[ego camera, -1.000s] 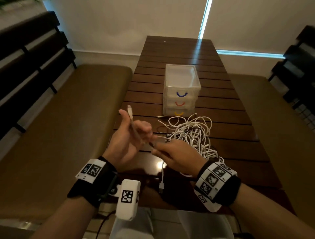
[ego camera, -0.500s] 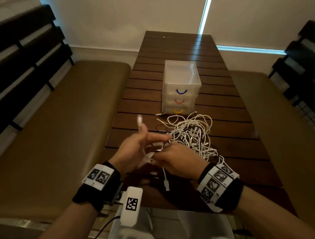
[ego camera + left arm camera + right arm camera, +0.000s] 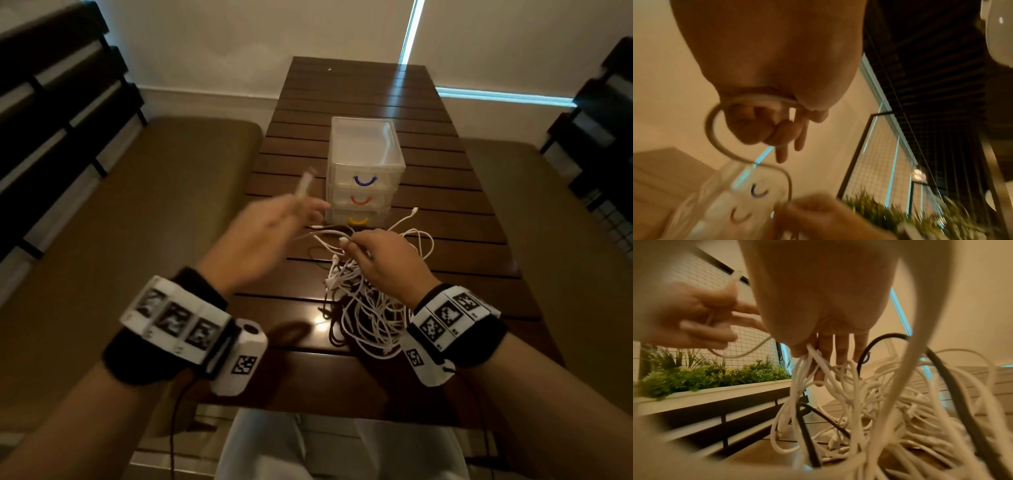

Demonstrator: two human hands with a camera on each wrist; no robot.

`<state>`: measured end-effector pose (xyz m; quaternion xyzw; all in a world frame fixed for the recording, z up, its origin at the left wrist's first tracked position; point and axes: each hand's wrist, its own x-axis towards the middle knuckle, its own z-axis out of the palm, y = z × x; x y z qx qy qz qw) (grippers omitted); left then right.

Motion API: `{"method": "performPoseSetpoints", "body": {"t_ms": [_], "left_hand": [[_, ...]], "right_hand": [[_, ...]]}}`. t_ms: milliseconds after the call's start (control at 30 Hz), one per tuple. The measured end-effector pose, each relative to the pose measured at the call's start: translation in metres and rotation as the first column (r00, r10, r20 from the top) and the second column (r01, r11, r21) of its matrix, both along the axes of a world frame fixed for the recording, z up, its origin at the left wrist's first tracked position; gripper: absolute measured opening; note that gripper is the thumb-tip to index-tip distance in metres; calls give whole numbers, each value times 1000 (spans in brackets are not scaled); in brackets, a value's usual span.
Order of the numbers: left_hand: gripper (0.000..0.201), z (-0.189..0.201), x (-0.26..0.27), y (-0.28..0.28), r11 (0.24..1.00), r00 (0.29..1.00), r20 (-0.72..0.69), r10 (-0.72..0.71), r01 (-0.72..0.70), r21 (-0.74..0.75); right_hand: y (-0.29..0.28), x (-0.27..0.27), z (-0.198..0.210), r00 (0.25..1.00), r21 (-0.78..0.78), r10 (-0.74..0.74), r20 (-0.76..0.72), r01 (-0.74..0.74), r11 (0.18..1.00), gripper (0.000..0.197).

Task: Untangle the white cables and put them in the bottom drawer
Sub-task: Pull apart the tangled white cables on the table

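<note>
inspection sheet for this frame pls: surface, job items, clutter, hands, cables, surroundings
Surface: dark slatted wooden table.
Job's things: tangled white cables; clear three-drawer unit, bottom drawer with yellow handle, closed.
Clutter: nothing seen.
Grippers: left hand holds one white cable end, raised; right hand pinches strands of the tangle.
Cables: black cables mixed into the white bundle.
Surroundings: benches on both sides, planter.

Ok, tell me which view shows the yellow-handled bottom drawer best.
The head view: the bottom drawer is sharp, shut, its yellow handle facing the camera. The left wrist view shows only the blurred upper drawers; the right wrist view shows a blue handle glimpse behind the white cables.
</note>
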<state>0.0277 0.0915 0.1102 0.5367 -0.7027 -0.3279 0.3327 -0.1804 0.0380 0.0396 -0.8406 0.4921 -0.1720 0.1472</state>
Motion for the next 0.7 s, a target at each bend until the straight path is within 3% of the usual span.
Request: {"method": "performPoseSetpoints", "body": {"t_ms": [100, 300, 467, 567, 700], "left_hand": [[53, -29, -19, -1, 994, 952, 288, -104, 87, 71], [35, -52, -30, 3, 999, 904, 425, -35, 39, -1], [34, -62, -35, -3, 995, 868, 492, 66, -19, -101], [36, -71, -34, 0, 1000, 851, 525, 21, -10, -23], [48, -80, -25, 3, 998, 844, 535, 34, -53, 21]], "right_hand": [[7, 4, 0, 1000, 4, 11, 19, -11, 1000, 35], [15, 12, -11, 987, -52, 111, 112, -106, 993, 16], [22, 22, -21, 977, 56, 70, 201, -83, 995, 23], [23, 22, -34, 987, 45, 70, 141, -77, 996, 22], [26, 18, -40, 997, -9, 56, -56, -57, 998, 26]]}}
